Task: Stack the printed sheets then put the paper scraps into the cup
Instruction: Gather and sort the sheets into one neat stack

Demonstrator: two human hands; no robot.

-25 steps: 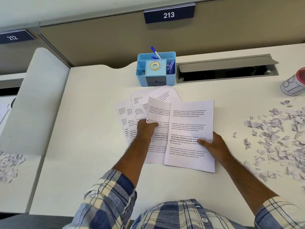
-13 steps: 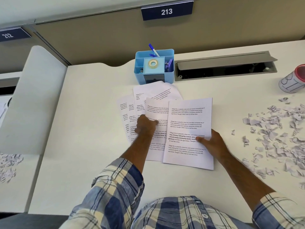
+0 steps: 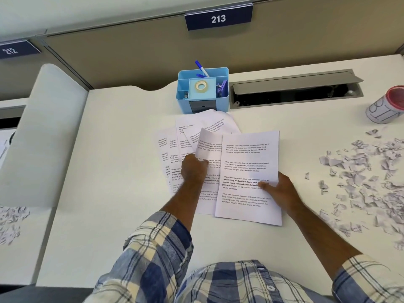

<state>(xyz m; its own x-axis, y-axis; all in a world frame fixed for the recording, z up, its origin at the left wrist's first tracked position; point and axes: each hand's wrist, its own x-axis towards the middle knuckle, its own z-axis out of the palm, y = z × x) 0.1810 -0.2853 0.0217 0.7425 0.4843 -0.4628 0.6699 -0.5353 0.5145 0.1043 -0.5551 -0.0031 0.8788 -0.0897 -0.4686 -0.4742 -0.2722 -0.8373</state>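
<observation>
Several printed sheets (image 3: 209,136) lie fanned on the surface (image 3: 122,171); stacking is underway. Left hand (image 3: 193,171) pinches a lifting sheet's edge; right hand (image 3: 276,190) grips the top sheet (image 3: 249,158). Next, square them. Scraps (image 3: 363,182) and cup (image 3: 388,104) wait rightward.
</observation>
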